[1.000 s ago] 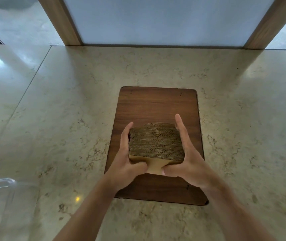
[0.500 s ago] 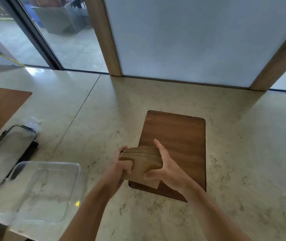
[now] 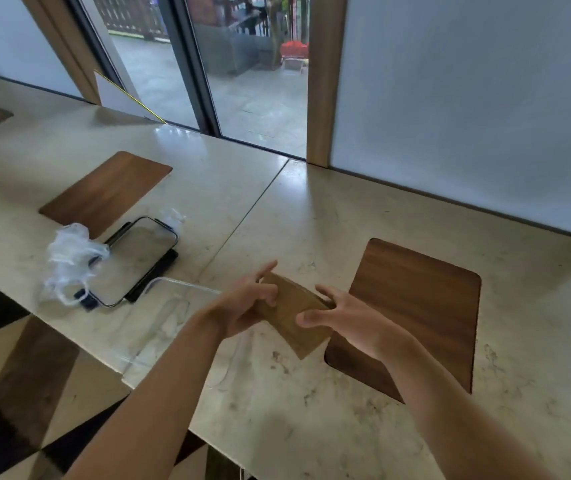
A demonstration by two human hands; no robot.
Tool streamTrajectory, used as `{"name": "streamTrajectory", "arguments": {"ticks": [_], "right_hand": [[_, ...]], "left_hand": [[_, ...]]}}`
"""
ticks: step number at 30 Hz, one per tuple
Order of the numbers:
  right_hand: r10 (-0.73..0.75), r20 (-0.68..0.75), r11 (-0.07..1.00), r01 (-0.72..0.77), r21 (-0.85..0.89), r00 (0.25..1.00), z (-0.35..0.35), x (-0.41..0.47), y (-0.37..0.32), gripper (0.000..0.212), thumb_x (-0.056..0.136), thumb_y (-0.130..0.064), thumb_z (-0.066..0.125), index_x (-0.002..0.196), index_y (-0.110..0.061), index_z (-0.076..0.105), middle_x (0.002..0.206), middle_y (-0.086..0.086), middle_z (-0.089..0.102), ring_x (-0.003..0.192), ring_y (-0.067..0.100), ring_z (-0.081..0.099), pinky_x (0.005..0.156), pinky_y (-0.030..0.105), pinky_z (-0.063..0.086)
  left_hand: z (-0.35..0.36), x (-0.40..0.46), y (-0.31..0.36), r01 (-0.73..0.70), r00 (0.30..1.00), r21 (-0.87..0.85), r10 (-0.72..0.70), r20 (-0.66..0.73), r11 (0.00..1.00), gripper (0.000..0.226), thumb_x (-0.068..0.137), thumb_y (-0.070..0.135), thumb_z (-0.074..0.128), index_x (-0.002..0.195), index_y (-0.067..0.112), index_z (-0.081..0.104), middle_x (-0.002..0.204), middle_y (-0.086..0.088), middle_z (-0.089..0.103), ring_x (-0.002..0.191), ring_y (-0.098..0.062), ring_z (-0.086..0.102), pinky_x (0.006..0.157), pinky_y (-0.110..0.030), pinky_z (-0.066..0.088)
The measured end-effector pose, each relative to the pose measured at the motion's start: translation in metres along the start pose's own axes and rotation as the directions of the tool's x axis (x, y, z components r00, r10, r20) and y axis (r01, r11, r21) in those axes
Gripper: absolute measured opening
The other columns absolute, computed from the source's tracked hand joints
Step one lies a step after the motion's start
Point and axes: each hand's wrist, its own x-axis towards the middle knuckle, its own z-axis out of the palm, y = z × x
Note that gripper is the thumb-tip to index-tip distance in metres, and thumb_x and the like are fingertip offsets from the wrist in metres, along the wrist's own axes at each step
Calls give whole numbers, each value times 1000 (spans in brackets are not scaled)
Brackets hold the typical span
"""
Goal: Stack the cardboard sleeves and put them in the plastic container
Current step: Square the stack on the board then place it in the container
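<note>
A stack of brown cardboard sleeves (image 3: 291,315) hangs tilted in the air between my two hands, above the marble counter. My left hand (image 3: 242,308) grips its left end, fingers curled over the top edge. My right hand (image 3: 341,315) holds the right end with thumb and spread fingers. The clear plastic container (image 3: 173,327) sits on the counter just left of and below the stack, partly hidden by my left forearm. It looks empty.
A dark wooden board (image 3: 415,313) lies to the right of my hands. Left of the container are a clear lid on a black frame (image 3: 131,261) and crumpled plastic wrap (image 3: 69,258). Another board (image 3: 107,192) lies farther left. The counter edge runs near my left forearm.
Both hands lifted the stack off the wooden board and carried it left toward the container. The view swung left, bringing the lid, wrap and second board into sight.
</note>
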Motion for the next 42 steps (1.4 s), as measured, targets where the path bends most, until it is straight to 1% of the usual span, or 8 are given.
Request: {"name": "streamTrajectory", "arguments": {"ticks": [3,7,11,16,20,24,31,42], "right_hand": [[29,14,992,-30,124,999,28,15,-8,126,59,-41,97,161,-9,29,138,12,65,123,26,67,119,45,41],[-7,64,981,-6,193,998,75,41,-23,98,67,-34,93,149,-9,46,129,13,72,118,29,70,110,44,52],[-10,31,962,1,272,999,131,73,-37,113,61,-35,92,155,-7,37,134,19,68,117,37,70,107,54,53],[-17,21,967,11,255,1000,191,103,-44,74,65,-27,86,133,-13,61,104,6,80,81,21,78,67,32,62],[51,76,985,-62,160,996,209,116,-44,65,72,-29,84,130,-13,60,117,16,77,94,30,76,81,41,62],[134,112,988,-141,62,985,214,120,-47,57,73,-30,82,126,-14,66,106,6,76,88,18,69,61,19,50],[168,38,960,-173,221,985,238,136,-41,31,60,-29,65,88,-15,71,89,13,70,86,32,65,78,40,52],[242,-35,865,-200,460,970,271,162,-25,32,70,-17,64,100,-7,69,86,13,71,80,30,67,67,34,56]], "left_hand": [[-26,-8,2,3,1000,-48,-3,1,999,67,65,7,56,131,16,56,113,-17,54,92,-32,54,66,-37,56],[-73,-24,-3,-12,996,-89,4,-93,996,42,73,16,61,113,8,67,108,-16,56,91,-31,52,63,-37,58],[-114,-30,-17,-101,939,-287,-5,-344,952,17,88,15,62,103,9,67,92,-12,61,80,-25,57,64,-36,54],[-146,-34,-32,-88,911,-455,-113,-397,886,27,68,37,62,67,14,77,74,-11,71,62,-28,70,61,-38,59],[-168,-34,-45,-53,906,-456,-149,-395,888,31,69,40,57,58,17,76,67,-10,71,55,-28,70,59,-40,59],[-176,-33,-54,-36,932,-406,-116,-343,913,36,67,39,55,63,10,75,72,-16,72,58,-30,69,54,-39,58],[-179,-22,-52,-95,888,-230,-22,-459,969,48,64,39,60,99,10,46,99,-14,42,81,-27,46,66,-38,43],[-212,-4,-59,-7,909,0,7,-417,1000,39,88,22,50,50,29,45,57,10,48,58,-13,42,57,-30,38]]}}
